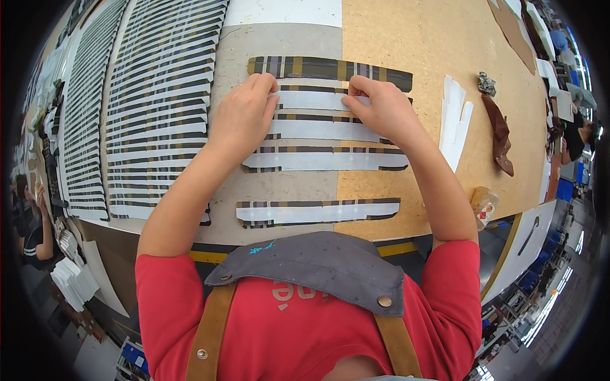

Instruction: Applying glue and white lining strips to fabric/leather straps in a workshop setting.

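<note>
The bench (457, 38) is topped with grey, white and tan panels, and a yellow strip (397, 249) runs below its near edge. At its right-hand corner lies a white panel (513, 267) edged in yellow. Farther right are blue bins (564, 189), grey floor (575, 320) and bright light strips (550, 306).

Gry wad (486, 83) nr brn scrap (499, 132), R side tbl (419, 32)

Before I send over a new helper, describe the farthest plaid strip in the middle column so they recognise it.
On the worktable, find the short middle column of plaid strips. The farthest plaid strip lies at its top, beyond the left hand and right hand. Unlike its white-banded neighbours, it shows plaid across its whole width.
</note>
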{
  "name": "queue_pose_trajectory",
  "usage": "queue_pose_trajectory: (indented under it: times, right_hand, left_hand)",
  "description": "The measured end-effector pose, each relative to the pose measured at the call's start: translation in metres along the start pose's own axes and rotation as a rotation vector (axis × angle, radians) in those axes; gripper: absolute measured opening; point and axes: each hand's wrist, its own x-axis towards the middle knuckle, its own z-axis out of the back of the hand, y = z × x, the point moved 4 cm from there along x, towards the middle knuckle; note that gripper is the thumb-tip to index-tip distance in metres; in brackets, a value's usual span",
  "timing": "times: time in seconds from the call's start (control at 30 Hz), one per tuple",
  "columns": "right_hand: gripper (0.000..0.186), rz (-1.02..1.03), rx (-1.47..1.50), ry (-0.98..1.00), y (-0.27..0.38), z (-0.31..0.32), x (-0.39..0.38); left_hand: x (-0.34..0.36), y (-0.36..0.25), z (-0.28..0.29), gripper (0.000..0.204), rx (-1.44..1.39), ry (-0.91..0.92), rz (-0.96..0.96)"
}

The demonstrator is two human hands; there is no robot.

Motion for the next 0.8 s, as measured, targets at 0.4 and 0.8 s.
queue_pose_trajectory:
  times: [0.4, 0.8]
  right_hand:
    - [0.022, 0.064, -0.022, -0.126, -0.003, -0.003, -0.003]
    - [0.021, -0.109, 0.323, -0.232, -0.067, 0.021, -0.034]
  left_hand:
    - [-0.019, -0.041, -0.019, 0.036, 0.205, 0.153, -0.325]
    - [-0.024, -0.038, -0.022, 0.04, 0.187, 0.149, -0.277]
